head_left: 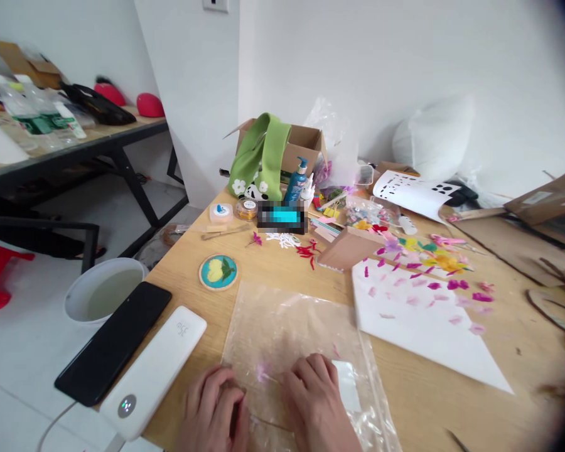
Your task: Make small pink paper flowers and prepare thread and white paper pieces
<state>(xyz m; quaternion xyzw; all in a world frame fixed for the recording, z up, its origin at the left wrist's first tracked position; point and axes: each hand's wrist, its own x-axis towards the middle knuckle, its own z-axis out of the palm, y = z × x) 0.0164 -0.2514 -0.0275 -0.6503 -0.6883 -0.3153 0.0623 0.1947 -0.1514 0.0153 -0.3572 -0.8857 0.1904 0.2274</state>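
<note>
My left hand (pixel 216 408) is curled at the left edge of a clear plastic bag (pixel 301 320) lying flat on the wooden table. What its fingers hold, if anything, is hidden. On the bag rests my right hand (pixel 315 398), fingers bent down and pressed together, their tips out of sight. A small blurred light-purple flower (pixel 262 372) lies between both hands, close to the right fingertips. A thin dark line (pixel 270 424) runs across the bag between the hands. Beside my right hand is a white rectangular piece (pixel 347 384).
Left of the hands lie a white power bank (pixel 155 370) and a black phone (pixel 115 342). A round flower coaster (pixel 218 272) sits farther back. Petals cover part of a white sheet (pixel 424 339) at right. Behind stand a blue pump bottle (pixel 296 182) and green bag (pixel 258 157).
</note>
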